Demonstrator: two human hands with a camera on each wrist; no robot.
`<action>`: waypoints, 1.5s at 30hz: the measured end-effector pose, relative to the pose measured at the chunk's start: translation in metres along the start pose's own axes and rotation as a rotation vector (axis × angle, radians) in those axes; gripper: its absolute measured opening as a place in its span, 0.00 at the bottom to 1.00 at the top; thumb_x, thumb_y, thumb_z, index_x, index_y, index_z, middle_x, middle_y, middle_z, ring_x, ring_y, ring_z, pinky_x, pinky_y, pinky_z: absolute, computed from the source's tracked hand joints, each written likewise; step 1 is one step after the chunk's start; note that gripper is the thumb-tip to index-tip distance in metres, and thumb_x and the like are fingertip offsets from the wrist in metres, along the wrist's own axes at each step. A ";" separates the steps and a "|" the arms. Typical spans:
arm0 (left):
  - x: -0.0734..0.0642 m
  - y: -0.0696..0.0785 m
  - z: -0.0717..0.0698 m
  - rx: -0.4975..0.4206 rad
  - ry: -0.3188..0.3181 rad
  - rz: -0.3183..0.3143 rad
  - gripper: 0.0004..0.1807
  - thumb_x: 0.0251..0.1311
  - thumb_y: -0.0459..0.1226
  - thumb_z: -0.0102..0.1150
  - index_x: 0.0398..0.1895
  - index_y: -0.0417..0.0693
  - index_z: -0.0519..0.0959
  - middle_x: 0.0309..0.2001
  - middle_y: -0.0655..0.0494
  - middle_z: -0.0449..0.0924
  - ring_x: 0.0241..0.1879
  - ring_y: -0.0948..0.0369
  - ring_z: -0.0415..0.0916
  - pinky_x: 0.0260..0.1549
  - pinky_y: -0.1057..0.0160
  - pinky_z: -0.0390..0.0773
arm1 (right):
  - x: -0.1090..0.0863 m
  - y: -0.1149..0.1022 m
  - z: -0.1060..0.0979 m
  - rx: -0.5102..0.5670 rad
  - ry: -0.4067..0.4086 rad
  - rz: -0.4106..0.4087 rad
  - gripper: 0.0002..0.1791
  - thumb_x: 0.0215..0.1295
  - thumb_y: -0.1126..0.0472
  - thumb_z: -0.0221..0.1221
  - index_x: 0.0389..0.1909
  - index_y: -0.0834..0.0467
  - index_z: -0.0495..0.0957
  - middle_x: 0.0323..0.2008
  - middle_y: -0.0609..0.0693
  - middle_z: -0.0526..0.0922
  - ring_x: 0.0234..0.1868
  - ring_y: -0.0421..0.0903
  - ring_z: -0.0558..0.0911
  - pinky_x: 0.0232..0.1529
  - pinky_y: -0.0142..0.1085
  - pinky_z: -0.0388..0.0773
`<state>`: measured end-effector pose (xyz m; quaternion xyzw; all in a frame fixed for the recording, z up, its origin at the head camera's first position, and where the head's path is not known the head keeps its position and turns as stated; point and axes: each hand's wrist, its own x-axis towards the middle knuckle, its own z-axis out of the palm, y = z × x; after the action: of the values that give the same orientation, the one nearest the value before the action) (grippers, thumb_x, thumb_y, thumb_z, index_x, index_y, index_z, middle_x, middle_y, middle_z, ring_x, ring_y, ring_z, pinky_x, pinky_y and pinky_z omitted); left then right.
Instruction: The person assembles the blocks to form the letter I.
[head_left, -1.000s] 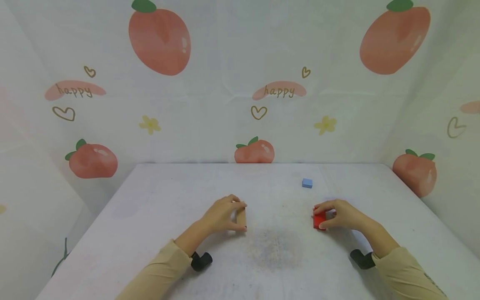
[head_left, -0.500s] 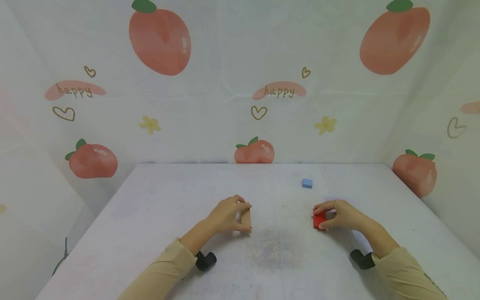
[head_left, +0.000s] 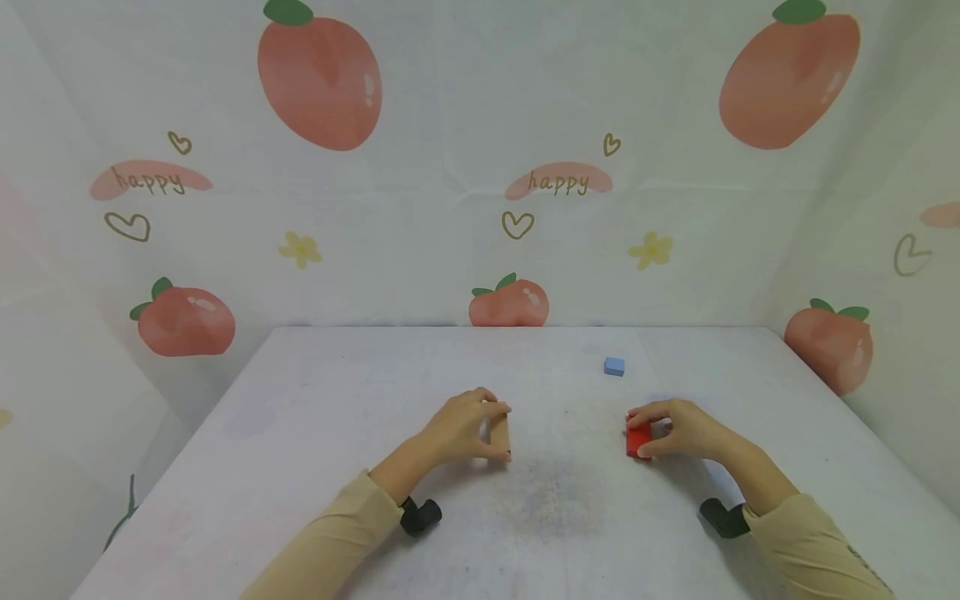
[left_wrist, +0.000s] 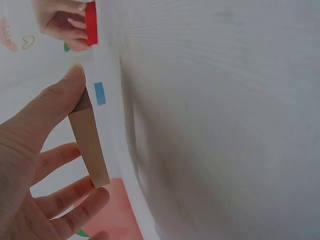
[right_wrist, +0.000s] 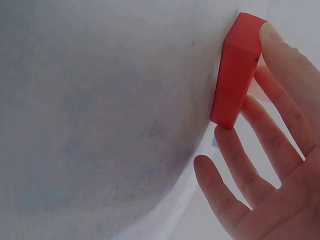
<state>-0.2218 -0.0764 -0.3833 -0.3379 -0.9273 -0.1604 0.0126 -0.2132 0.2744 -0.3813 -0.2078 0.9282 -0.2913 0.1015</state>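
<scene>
My left hand (head_left: pixel 457 429) pinches a plain wooden block (head_left: pixel 501 432) by its two ends, thumb at the near end and fingers at the far one. In the left wrist view the block (left_wrist: pixel 91 145) looks lifted off the table, with a shadow beside it. Over to the right, my right hand (head_left: pixel 688 429) grips a red block (head_left: pixel 638 439) between thumb and fingertips. The right wrist view has this red block (right_wrist: pixel 235 75) at or very near the tabletop; a gap cannot be made out. A stretch of table separates the two blocks.
A small blue block (head_left: pixel 614 367) lies farther back, slightly left of the red one. The white table (head_left: pixel 360 367) ends at a fruit-printed cloth (head_left: pixel 420 250) behind, which also hangs at both sides. Dark wrist-worn pieces (head_left: pixel 422 517) sit low beneath each wrist.
My left hand has carried the wooden block steadily to the right, closer to the red block. The right hand, red block and blue block have stayed where they were.
</scene>
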 end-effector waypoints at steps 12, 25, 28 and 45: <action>0.007 0.006 0.001 -0.003 -0.035 0.005 0.34 0.44 0.54 0.69 0.56 0.50 0.76 0.51 0.51 0.75 0.50 0.55 0.74 0.52 0.56 0.74 | 0.000 -0.001 0.000 -0.007 0.003 -0.010 0.20 0.47 0.58 0.70 0.43 0.60 0.82 0.51 0.63 0.80 0.52 0.60 0.75 0.50 0.53 0.76; 0.019 0.013 0.005 0.020 -0.058 0.014 0.34 0.44 0.56 0.69 0.55 0.52 0.77 0.51 0.52 0.75 0.50 0.57 0.74 0.51 0.59 0.74 | -0.001 0.000 0.000 0.005 0.003 -0.009 0.21 0.47 0.58 0.70 0.44 0.60 0.82 0.51 0.64 0.79 0.51 0.60 0.75 0.50 0.53 0.76; 0.021 0.013 0.006 0.031 -0.062 0.017 0.34 0.44 0.56 0.68 0.55 0.52 0.77 0.51 0.52 0.75 0.50 0.57 0.74 0.51 0.59 0.74 | -0.001 0.000 0.000 0.002 0.006 -0.018 0.20 0.47 0.58 0.70 0.44 0.60 0.82 0.51 0.64 0.79 0.51 0.60 0.75 0.50 0.53 0.76; 0.031 0.018 0.012 0.015 -0.068 0.018 0.35 0.42 0.56 0.69 0.55 0.53 0.77 0.51 0.52 0.76 0.49 0.57 0.74 0.50 0.60 0.74 | -0.001 0.001 0.001 0.002 0.009 -0.010 0.20 0.47 0.59 0.70 0.44 0.60 0.82 0.52 0.64 0.79 0.52 0.60 0.75 0.50 0.53 0.76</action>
<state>-0.2330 -0.0399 -0.3856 -0.3516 -0.9253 -0.1417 -0.0149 -0.2123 0.2749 -0.3822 -0.2111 0.9274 -0.2935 0.0962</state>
